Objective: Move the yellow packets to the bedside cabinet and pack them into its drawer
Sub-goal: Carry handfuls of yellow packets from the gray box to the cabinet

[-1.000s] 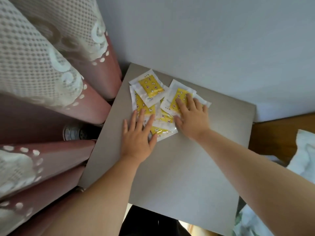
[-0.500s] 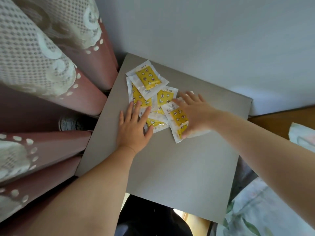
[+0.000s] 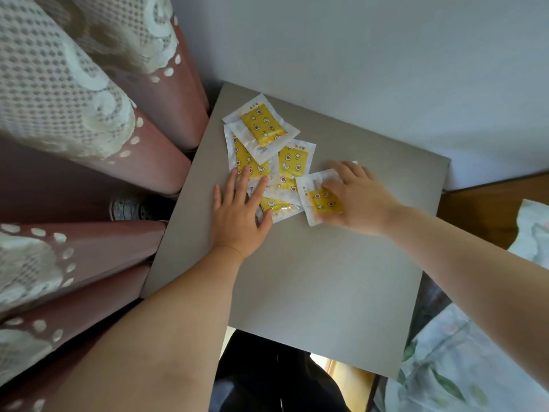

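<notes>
"What is the left grip [image 3: 237, 215] doing?"

"It lies flat and open, with the fingers straight. The fingertips rest on the near edge of the pile of yellow packets [image 3: 292, 163]."

"And the right grip [image 3: 359, 200]?"

"It pinches one packet [image 3: 322, 202], fingers over the top and thumb at the lower edge. That packet sits at the right of the pile, touching its neighbour. The hand is a little blurred."

"Where is the pile?"

"It is on the grey tabletop [image 3: 312, 278], in the far left corner. The packets overlap, and the uppermost one [image 3: 261, 127] lies furthest back, close to the wall [image 3: 356, 55]."

"What surrounds the tabletop?"

"Pink curtain folds with white lace [image 3: 74, 99] hang just to the left. A small round object [image 3: 130, 208] lies low between them, too dim to identify. Pale patterned bedding [image 3: 475, 367] shows at the lower right. The person's dark clothing [image 3: 267, 376] shows below the near edge."
</notes>
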